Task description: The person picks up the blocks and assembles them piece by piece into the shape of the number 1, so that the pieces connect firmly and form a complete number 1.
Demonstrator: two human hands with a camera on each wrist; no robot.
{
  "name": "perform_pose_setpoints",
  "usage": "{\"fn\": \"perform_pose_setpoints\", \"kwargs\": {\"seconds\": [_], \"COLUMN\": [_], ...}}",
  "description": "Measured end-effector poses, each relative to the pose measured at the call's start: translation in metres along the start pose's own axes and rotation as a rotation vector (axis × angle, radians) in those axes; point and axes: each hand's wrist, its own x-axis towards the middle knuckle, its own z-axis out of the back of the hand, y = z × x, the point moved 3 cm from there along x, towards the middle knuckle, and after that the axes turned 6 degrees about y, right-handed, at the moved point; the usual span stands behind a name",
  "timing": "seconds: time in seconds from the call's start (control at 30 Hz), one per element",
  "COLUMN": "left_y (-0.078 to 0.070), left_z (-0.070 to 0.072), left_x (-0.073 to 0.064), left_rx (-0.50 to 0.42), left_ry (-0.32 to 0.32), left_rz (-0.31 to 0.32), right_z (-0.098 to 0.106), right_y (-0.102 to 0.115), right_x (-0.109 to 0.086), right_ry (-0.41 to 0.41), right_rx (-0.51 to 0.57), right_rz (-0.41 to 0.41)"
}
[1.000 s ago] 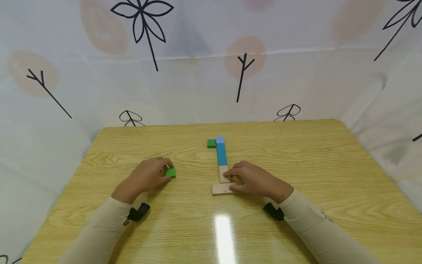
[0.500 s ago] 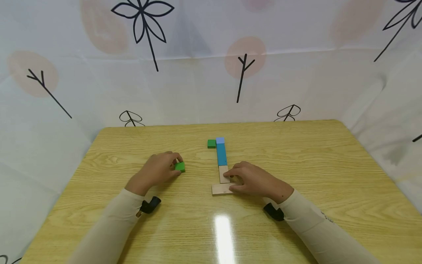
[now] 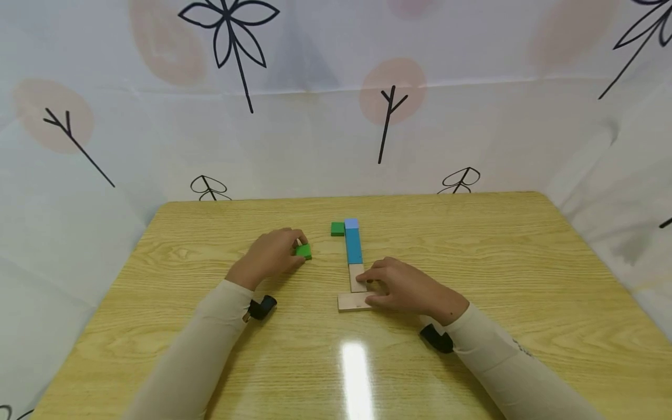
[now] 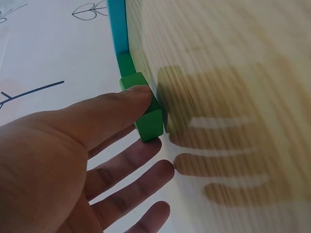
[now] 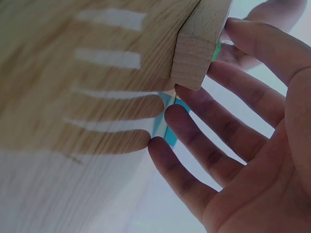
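My left hand [image 3: 270, 254] pinches a small green block [image 3: 303, 251] between thumb and fingers, left of a row of blocks. In the left wrist view the thumb [image 4: 138, 94] lies across this block [image 4: 151, 124], and the other fingers are spread beneath. My right hand [image 3: 406, 286] rests on the near end of the row. Its index fingertip touches an upright-lying plain wooden block [image 3: 355, 286], and its thumb is at a crosswise wooden plank [image 3: 350, 302], whose right end it covers. In the right wrist view the plank's end face [image 5: 192, 60] is close to loosely spread fingers.
Beyond the plain block, the row continues with a blue block [image 3: 354, 245] and a lilac block [image 3: 351, 223]. A second green block [image 3: 338, 229] sits left of the lilac one. A patterned cloth [image 3: 315, 140] hangs behind the wooden table [image 3: 472, 233].
My left hand has carried the green block rightward and away from me, closer to the row. The right hand and the row have stayed in place.
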Motion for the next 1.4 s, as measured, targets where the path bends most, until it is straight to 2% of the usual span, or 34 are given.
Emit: {"fn": "perform_pose_setpoints", "kwargs": {"seconds": [0.3, 0.77, 1.07, 1.4], "left_y": [-0.006, -0.017, -0.022, -0.022], "left_z": [0.003, 0.004, 0.002, -0.002], "left_x": [0.022, 0.044, 0.051, 0.054], "left_rx": [-0.014, -0.014, 0.017, 0.035], "left_ry": [-0.020, -0.040, -0.055, -0.054], "left_rz": [-0.003, -0.012, -0.027, -0.018], "right_z": [0.002, 0.002, 0.001, 0.001], "right_y": [0.003, 0.002, 0.001, 0.002], "right_x": [0.001, 0.001, 0.000, -0.001], "right_ry": [0.002, 0.010, 0.004, 0.000], "right_rx": [-0.005, -0.001, 0.002, -0.003], "right_rz": [0.002, -0.007, 0.000, 0.008]}}
